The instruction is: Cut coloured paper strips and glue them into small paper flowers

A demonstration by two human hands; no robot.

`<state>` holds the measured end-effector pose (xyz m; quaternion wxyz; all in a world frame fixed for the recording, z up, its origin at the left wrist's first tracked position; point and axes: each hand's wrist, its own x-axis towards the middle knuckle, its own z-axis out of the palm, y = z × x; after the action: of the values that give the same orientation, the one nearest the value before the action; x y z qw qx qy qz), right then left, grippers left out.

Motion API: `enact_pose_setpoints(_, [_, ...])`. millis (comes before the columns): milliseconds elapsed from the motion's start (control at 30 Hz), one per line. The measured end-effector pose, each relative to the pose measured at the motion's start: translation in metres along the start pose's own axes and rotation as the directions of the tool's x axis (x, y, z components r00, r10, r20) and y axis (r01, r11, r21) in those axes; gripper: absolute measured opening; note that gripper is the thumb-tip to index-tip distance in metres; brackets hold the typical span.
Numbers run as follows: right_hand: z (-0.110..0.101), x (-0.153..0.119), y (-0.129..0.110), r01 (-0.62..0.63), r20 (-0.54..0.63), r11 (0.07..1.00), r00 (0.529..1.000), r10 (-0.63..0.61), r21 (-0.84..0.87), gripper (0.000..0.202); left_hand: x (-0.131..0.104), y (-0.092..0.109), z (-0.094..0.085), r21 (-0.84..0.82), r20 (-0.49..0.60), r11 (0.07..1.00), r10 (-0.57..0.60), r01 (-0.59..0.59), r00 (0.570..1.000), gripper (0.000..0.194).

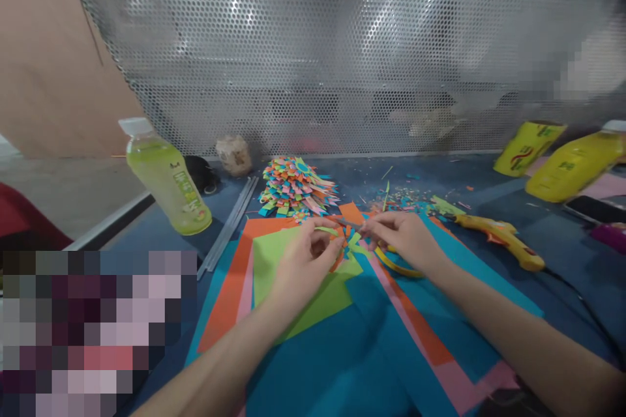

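Over layered coloured paper sheets (313, 306), my left hand (313, 251) has its fingers curled beside small orange, blue and green paper strips (349, 241). A thin green strip shows at its fingertips. My right hand (398, 238) is closed in a pinch at the right side of these strips; what lies between its fingertips is too small to make out. Yellow-handled scissors (398, 266) are under my right hand, mostly covered by it. Just behind my hands stands a fringed multicoloured paper piece (296, 186).
A yellow glue gun (508, 241) with a black cord lies at right. Paper scraps (411, 199) litter the back. Clear glue sticks (229, 221) and a green drink bottle (169, 182) are at left. A yellow bottle (572, 163), a yellow can (525, 146) and a phone (596, 210) sit far right.
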<state>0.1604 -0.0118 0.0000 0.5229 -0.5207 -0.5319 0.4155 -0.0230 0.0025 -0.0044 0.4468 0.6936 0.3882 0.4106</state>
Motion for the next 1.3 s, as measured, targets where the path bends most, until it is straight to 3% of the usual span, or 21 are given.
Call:
enact_pose_setpoints(100, [0.007, 0.001, 0.004, -0.088, 0.096, 0.996, 0.992, 0.088, 0.002, 0.033, 0.0, -0.003, 0.001, 0.044, 0.013, 0.999, -0.001, 0.0, 1.0, 0.017])
enact_pose_setpoints(333, [0.006, -0.003, 0.01, -0.181, 0.157, 0.983, 0.972, 0.176, 0.015, 0.029, 0.001, -0.011, 0.005, 0.076, 0.068, 0.997, -0.004, -0.001, 0.998, 0.017])
enact_pose_setpoints(533, [0.004, -0.003, 0.012, -0.176, 0.166, 0.984, 0.971, 0.174, -0.003, 0.019, 0.0, -0.012, 0.005, 0.097, 0.078, 0.995, -0.028, 0.021, 0.997, 0.018])
enact_pose_setpoints(733, [0.003, -0.006, 0.012, -0.179, 0.183, 0.984, 0.967, 0.177, -0.002, 0.028, 0.001, -0.008, 0.005, 0.125, 0.091, 0.992, -0.035, 0.023, 0.995, 0.016])
enact_pose_setpoints(900, [0.004, -0.006, 0.015, -0.15, 0.187, 0.989, 0.971, 0.148, -0.003, 0.025, 0.0, -0.007, 0.006, 0.168, 0.08, 0.986, -0.019, 0.006, 0.997, 0.017])
enact_pose_setpoints(1300, [-0.001, -0.004, 0.012, -0.148, 0.167, 0.989, 0.976, 0.142, 0.021, 0.024, 0.003, -0.007, 0.006, 0.071, 0.071, 0.997, -0.044, 0.039, 0.996, 0.019])
